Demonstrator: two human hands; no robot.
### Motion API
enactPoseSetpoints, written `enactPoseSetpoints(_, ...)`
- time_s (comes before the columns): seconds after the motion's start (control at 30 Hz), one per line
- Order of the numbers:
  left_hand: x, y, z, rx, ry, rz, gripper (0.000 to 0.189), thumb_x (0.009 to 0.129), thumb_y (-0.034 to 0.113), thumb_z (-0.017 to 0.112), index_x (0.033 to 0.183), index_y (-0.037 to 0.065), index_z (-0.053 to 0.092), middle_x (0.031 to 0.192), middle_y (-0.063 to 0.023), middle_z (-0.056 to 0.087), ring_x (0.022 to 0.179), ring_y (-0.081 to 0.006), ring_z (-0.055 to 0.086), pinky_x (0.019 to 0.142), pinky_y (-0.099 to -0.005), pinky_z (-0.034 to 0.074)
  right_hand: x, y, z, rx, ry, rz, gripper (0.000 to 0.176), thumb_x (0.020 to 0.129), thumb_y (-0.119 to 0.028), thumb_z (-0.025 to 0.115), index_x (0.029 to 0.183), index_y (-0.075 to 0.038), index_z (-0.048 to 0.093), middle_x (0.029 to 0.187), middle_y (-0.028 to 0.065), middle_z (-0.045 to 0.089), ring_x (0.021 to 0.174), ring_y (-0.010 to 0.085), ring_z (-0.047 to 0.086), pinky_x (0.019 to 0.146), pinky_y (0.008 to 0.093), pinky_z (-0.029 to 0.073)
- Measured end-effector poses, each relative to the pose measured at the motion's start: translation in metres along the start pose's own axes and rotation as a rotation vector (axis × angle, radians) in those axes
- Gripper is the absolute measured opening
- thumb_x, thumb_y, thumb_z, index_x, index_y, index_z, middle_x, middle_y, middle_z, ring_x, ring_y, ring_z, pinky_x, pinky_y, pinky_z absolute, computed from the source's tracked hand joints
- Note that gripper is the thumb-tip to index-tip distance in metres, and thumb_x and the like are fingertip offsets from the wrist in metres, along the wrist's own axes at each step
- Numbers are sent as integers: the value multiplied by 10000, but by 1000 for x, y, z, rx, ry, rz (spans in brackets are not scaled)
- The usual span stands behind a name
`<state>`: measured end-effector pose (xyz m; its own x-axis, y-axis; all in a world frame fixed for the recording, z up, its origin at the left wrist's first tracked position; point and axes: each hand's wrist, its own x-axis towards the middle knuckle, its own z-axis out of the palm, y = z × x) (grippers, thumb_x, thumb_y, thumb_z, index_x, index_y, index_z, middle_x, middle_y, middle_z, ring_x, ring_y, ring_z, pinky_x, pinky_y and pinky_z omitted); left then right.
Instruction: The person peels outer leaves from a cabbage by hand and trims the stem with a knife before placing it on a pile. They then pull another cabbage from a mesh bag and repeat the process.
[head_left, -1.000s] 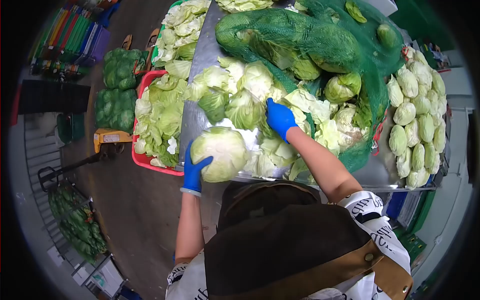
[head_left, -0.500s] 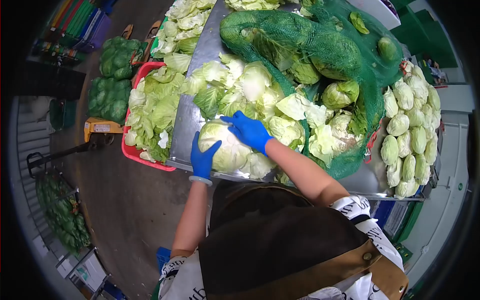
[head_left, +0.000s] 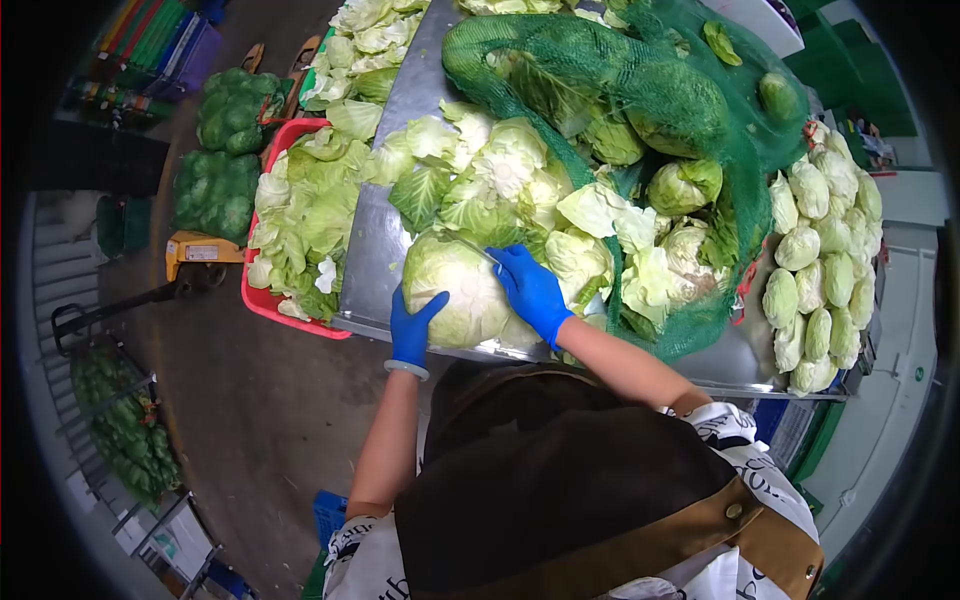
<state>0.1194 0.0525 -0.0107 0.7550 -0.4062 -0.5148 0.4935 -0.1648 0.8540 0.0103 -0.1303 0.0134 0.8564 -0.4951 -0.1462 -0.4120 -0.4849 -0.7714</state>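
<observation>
A large pale cabbage (head_left: 462, 295) rests at the front edge of the metal table, between my two blue-gloved hands. My left hand (head_left: 412, 318) is against its left side, thumb and fingers apart around the curve. On the upper right side of the same cabbage lies my right hand (head_left: 530, 290), its fingers held close together at the leaves. Loose leaves (head_left: 440, 190) are heaped just beyond the cabbage. Another cabbage (head_left: 577, 262) sits right of my right hand.
Green netting (head_left: 680, 105) with cabbages covers the table's back. Trimmed cabbages (head_left: 820, 260) are piled at the right. A red crate (head_left: 265, 300) of leaves stands left of the metal table (head_left: 375, 240). Beyond it are full net bags (head_left: 215, 190) and a yellow pallet jack (head_left: 200, 252).
My right hand has moved right and slightly down, from the cabbage's top to its right side. My left hand has shifted slightly right and down. More of the cabbage shows.
</observation>
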Motion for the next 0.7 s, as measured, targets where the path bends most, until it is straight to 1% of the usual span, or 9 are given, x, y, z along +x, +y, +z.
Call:
enactPoseSetpoints(0.07, -3, 3, 9, -35, 41, -13, 709, 691, 86, 805, 1271, -20, 413, 1173, -138, 531, 1041, -216, 548, 864, -322, 490, -12, 6, 5, -19, 90, -35, 301, 916, -217, 495, 1196, -133, 564, 1018, 153, 579, 878, 354, 600, 740, 441, 481)
enactPoseSetpoints(0.17, -8, 7, 21, -38, 65, 15, 722, 695, 81, 800, 1288, -18, 399, 1188, -138, 521, 1043, -219, 545, 872, -327, 487, 3, 17, 8, -153, 26, 6, 300, 929, -235, 464, 1191, -127, 565, 1002, 157, 589, 856, 368, 603, 733, 448, 482)
enactPoseSetpoints(0.2, -11, 8, 23, -30, 67, 33, 733, 695, 80, 799, 1297, -17, 393, 1197, -139, 516, 1046, -221, 544, 876, -329, 485, 18, 27, 12, -102, -15, 237, 302, 933, -255, 446, 1174, -123, 572, 1019, 177, 586, 854, 380, 604, 738, 457, 482)
enactPoseSetpoints(0.23, -11, 1, 24, -35, 83, 64, 747, 694, 81, 799, 1307, -16, 383, 1208, -141, 510, 1051, -221, 542, 881, -331, 483, 30, 43, 13, -123, 95, 126, 288, 928, -270, 455, 1135, -119, 587, 991, 180, 600, 853, 385, 607, 741, 469, 481)
enactPoseSetpoints(0.3, -5, -17, 19, -41, 106, 145, 774, 693, 82, 800, 1327, -14, 364, 1231, -145, 497, 1060, -220, 539, 891, -336, 479, 43, 43, 14, -158, 47, 153, 281, 917, -294, 477, 1106, -123, 596, 977, 169, 616, 853, 381, 608, 743, 472, 480)
enactPoseSetpoints(0.43, 0, -20, -15, -228, -95, -107, 671, 721, 47, 753, 1302, 1, 421, 1184, -133, 541, 1053, -224, 554, 916, -345, 467, 38, 40, -1, -138, -29, 174, 264, 856, -286, 553, 1044, -115, 622, 926, 168, 637, 868, 377, 609, 755, 469, 477)
enactPoseSetpoints(0.47, 5, -22, -30, -138, -211, -223, 654, 825, 139, 639, 1391, 38, 328, 1343, -132, 445, 1224, -262, 461, 1000, -375, 413, 41, 46, -6, -126, -15, 221, 259, 838, -279, 570, 1028, -112, 629, 919, 170, 641, 870, 376, 609, 758, 467, 476)
enactPoseSetpoints(0.57, -3, -24, -47, -435, -356, -244, 614, 862, 227, 586, 1395, 58, 333, 1361, -123, 441, 1235, -285, 450, 1033, -425, 384, 41, 54, -23, -48, 150, 257, 244, 776, -259, 612, 948, -90, 646, 920, 191, 649, 858, 371, 612, 754, 460, 475)
enactPoseSetpoints(0.7, -4, 8, -30, -524, -335, -343, 632, 894, 369, 490, 1426, 86, 300, 1414, -128, 393, 1271, -320, 402, 1069, -465, 333, 41, 49, -49, -119, 98, 299, 314, 778, -252, 632, 1039, -77, 637, 942, 199, 649, 853, 363, 619, 738, 437, 482)
